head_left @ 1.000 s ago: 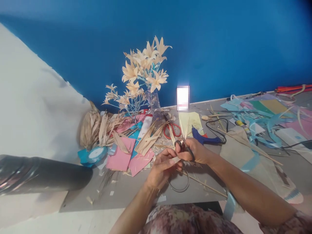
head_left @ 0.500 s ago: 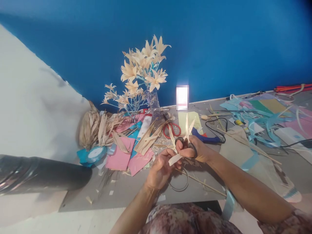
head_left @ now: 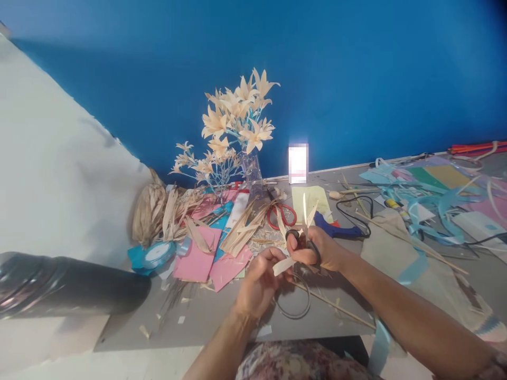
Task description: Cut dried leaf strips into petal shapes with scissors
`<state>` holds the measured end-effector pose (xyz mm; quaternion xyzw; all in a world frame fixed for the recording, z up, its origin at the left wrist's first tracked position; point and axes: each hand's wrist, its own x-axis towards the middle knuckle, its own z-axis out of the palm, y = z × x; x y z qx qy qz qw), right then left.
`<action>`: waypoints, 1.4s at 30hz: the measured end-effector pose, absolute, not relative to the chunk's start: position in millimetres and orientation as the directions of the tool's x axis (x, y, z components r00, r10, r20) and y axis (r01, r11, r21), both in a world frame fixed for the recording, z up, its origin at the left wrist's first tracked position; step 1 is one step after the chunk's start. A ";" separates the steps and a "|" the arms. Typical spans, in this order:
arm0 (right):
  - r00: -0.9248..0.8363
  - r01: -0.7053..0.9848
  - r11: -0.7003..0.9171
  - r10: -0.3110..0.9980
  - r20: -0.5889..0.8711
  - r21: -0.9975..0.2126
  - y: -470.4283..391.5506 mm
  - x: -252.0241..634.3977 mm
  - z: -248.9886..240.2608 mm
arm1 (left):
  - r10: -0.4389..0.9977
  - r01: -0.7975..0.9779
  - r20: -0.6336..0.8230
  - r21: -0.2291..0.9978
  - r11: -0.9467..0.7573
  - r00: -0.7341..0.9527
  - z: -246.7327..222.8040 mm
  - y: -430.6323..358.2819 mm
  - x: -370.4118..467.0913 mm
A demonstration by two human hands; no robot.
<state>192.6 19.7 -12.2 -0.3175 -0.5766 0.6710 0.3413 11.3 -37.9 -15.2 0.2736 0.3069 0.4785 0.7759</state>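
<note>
Near the table's front middle, my left hand (head_left: 259, 279) is closed on a pale strip of dried husk (head_left: 283, 266), whose end sticks out toward my right hand. My right hand (head_left: 319, 248) grips scissors with black handles (head_left: 313, 253), its fingers in the loops and the blades (head_left: 304, 208) pointing up and away. Pale pieces of husk show beside the blades and handles. Below the hands, a thin grey ring (head_left: 295, 316) lies on the grey table (head_left: 222, 330), with a thin stick (head_left: 336, 306) running to the right.
A clear vase (head_left: 252, 171) holds cream flowers (head_left: 237, 105) near the blue wall. Dried husks (head_left: 148, 214), pink paper (head_left: 198, 253), a ribbon roll (head_left: 158, 250), red-handled scissors (head_left: 293, 215) and a blue glue gun (head_left: 338, 228) lie around. Light-blue ribbons (head_left: 443, 211) spread at right.
The view has shifted a little, so the table things appear slightly lower. The scissor blades look closer together, while both hands keep nearly the same places.
</note>
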 end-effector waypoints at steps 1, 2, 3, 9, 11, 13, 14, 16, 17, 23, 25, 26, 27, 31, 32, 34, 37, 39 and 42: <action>-0.564 -0.064 -0.080 0.825 -0.030 -0.995 19.7 192.4 -11.8 | 0.914 -0.543 -0.233 0.746 0.387 0.332 -15.3 -37.5 11.1; -0.554 -0.039 -0.062 0.832 -0.030 -0.997 19.7 192.3 -11.0 | 0.916 -0.520 -0.252 0.762 0.386 0.311 -15.4 -36.7 10.9; -0.540 -0.019 -0.052 0.841 -0.034 -0.998 19.8 192.4 -9.9 | 0.916 -0.503 -0.267 0.771 0.390 0.300 -15.6 -35.2 10.5; -0.566 -0.018 -0.111 0.820 -0.081 -0.994 22.5 194.0 -5.6 | 0.903 -0.416 -0.242 0.824 0.384 0.354 -15.3 -17.7 5.4; -0.564 -0.011 -0.117 0.821 -0.091 -0.993 22.6 192.9 -6.1 | 0.906 -0.366 -0.236 0.856 0.365 0.351 -15.1 -11.7 4.9; -0.530 0.022 -0.081 0.844 -0.080 -0.996 22.1 191.1 -6.9 | 0.910 -0.311 -0.220 0.890 0.335 0.351 -15.6 -7.2 4.8; -0.515 0.040 -0.061 0.854 -0.073 -0.997 21.8 190.2 -7.2 | 0.914 -0.283 -0.206 0.907 0.312 0.350 -16.1 -5.6 4.8; -0.495 0.067 -0.027 0.867 -0.056 -0.997 21.6 188.8 -7.8 | 0.928 -0.226 -0.173 0.940 0.255 0.329 -17.4 -3.9 4.5; -0.486 0.073 -0.009 0.873 -0.044 -0.997 21.6 188.3 -8.2 | 0.937 -0.204 -0.157 0.952 0.228 0.313 -17.9 -3.6 4.3; -0.505 -0.031 -0.061 0.862 -0.037 -0.998 23.3 185.9 -19.2 | 0.937 -0.163 -0.079 0.977 0.141 0.339 -13.8 -4.9 2.3; -0.553 -0.151 -0.148 0.832 -0.041 -0.977 24.4 185.3 -25.3 | 0.917 -0.181 -0.065 0.973 0.146 0.393 -13.3 -5.0 1.6; -0.583 -0.210 -0.197 0.812 -0.039 -0.958 25.3 185.3 -27.9 | 0.909 -0.199 -0.060 0.968 0.154 0.413 -14.2 -4.9 1.2; -0.612 -0.265 -0.245 0.790 -0.034 -0.933 26.5 185.6 -30.1 | 0.900 -0.220 -0.059 0.961 0.168 0.433 -15.8 -4.7 0.7; -0.613 -0.451 -0.317 0.789 0.031 -0.834 31.7 188.4 -33.5 | 0.905 -0.296 -0.053 0.936 0.193 0.422 -24.8 -2.5 -2.0; -0.585 -0.480 -0.289 0.809 0.057 -0.828 32.6 189.1 -33.4 | 0.912 -0.295 -0.056 0.937 0.189 0.407 -26.0 -1.9 -2.7; -0.559 -0.460 -0.226 0.825 0.082 -0.859 32.8 189.4 -32.9 | 0.924 -0.265 -0.068 0.948 0.178 0.378 -26.3 -0.9 -3.8; -0.537 -0.245 -0.154 0.844 0.002 -0.957 29.1 186.7 -31.1 | 0.940 -0.210 -0.078 0.966 0.154 0.333 -25.2 -0.3 -4.0; -0.500 -0.123 -0.114 0.865 -0.038 -0.986 25.3 183.7 -30.0 | 0.944 -0.200 -0.070 0.970 0.140 0.323 -26.2 -0.4 -2.9; -0.527 -0.144 -0.115 0.849 -0.022 -0.983 21.7 179.9 -30.0 | 0.928 -0.285 -0.070 0.941 0.183 0.365 -30.0 -1.5 -0.3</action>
